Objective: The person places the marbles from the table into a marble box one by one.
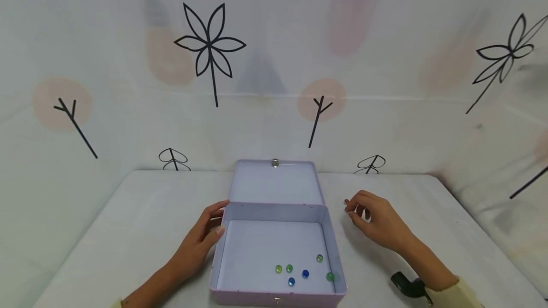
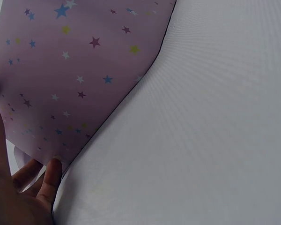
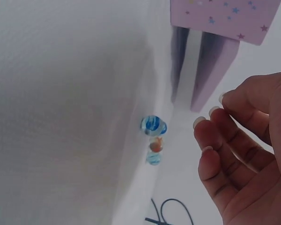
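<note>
A lilac metal box [image 1: 276,293] stands with its hinged lid [image 1: 276,182] swung back. Several green and blue glass marbles lie inside, among them a blue marble [image 1: 305,274] and a green marble [image 1: 330,276]. My left hand [image 1: 194,246] rests against the box's left wall, its thumb at the rim and its fingers by the back corner. To the right of the box, my right hand [image 1: 378,217] hovers with loosely bent fingers and nothing between them. Near its fingertips lies a reddish marble [image 1: 346,201]; the right wrist view shows a blue marble [image 3: 152,124] and an orange marble [image 3: 156,144].
All of this is on a white-covered table [image 1: 150,217]. A patterned white cloth [image 1: 265,61] hangs behind it. A black strap piece [image 1: 408,285] sits by the right wrist. Coloured stars cover the box's outer side [image 2: 84,61].
</note>
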Motion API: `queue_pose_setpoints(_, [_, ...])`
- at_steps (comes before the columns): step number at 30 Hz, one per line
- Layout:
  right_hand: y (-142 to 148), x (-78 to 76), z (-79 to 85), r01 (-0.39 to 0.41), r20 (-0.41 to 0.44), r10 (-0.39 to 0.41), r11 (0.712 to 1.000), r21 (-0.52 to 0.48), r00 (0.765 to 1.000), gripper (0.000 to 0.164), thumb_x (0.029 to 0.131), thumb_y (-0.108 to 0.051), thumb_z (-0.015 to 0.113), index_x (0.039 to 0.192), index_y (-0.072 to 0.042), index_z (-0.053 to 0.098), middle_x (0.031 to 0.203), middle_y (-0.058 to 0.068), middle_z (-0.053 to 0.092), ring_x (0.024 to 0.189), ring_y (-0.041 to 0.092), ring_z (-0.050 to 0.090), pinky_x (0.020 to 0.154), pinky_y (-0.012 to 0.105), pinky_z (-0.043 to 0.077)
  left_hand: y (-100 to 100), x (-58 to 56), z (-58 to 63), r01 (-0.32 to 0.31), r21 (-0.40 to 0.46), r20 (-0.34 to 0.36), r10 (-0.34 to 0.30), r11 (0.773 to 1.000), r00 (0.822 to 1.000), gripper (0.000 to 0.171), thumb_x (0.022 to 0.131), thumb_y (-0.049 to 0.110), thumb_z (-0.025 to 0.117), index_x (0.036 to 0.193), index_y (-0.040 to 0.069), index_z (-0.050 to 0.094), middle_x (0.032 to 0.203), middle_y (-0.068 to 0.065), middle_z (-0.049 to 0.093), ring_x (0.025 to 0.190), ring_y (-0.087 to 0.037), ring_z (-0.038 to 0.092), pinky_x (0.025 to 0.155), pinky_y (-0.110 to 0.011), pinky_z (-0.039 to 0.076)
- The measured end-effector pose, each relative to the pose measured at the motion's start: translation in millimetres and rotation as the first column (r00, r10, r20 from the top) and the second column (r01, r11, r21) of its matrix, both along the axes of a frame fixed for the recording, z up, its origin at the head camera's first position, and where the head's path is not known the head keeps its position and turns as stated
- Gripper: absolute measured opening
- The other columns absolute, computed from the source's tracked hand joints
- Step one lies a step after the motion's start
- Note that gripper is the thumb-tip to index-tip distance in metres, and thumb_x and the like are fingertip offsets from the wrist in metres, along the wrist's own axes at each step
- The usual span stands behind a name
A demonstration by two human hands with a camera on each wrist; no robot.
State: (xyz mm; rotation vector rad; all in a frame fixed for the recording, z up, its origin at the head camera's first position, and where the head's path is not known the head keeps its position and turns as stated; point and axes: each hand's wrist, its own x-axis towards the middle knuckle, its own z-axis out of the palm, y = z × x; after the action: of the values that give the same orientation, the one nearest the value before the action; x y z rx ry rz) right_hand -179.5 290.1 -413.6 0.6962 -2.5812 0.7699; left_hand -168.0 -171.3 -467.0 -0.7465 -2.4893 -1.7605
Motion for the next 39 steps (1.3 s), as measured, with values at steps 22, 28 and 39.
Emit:
queue_pose_setpoints(22, [21,-6.7,-9.7,0.114,0.142,-0.117,0.993,0.028,0.983,0.019,0.087,0.004,0.079,0.095,-0.013,0.073,0.098,-0.005,0.066,0.077,0.005,0.059,0.064,0.025,0.051,1,-1.6,-1.2,0.024,0.013,-0.009,-0.023,1.000,1.000,0.054,0.112,0.018,0.050,0.164,0.026,0.035,0.152,-0.011,0.050,0.140,-0.037,0.055,0.108,-0.026,0.048])
queue_pose_setpoints(28, [23,-6.5,-13.4,0.126,0.216,-0.132,0.991,0.042,0.967,0.015,0.090,-0.002,0.081,0.099,-0.013,0.074,0.100,-0.004,0.066,0.078,0.006,0.058,0.064,0.024,0.050,1,1.3,-1.7,0.015,0.013,0.011,-0.016,1.000,1.000,0.054,0.112,0.019,0.050,0.164,0.028,0.035,0.152,-0.011,0.050,0.140,-0.037,0.056,0.107,-0.026,0.048])
queue_pose_setpoints(39, [25,-8.9,-14.6,-0.003,0.300,-0.012,0.999,0.050,0.954,0.018,0.088,-0.015,0.086,0.097,-0.015,0.070,0.090,-0.008,0.062,0.076,0.006,0.056,0.064,0.024,0.049,-1,0.5,-0.3,0.025,0.006,-0.029,-0.025,1.000,0.999,0.054,0.112,0.017,0.050,0.164,0.028,0.035,0.152,-0.010,0.050,0.140,-0.036,0.056,0.108,-0.028,0.049])
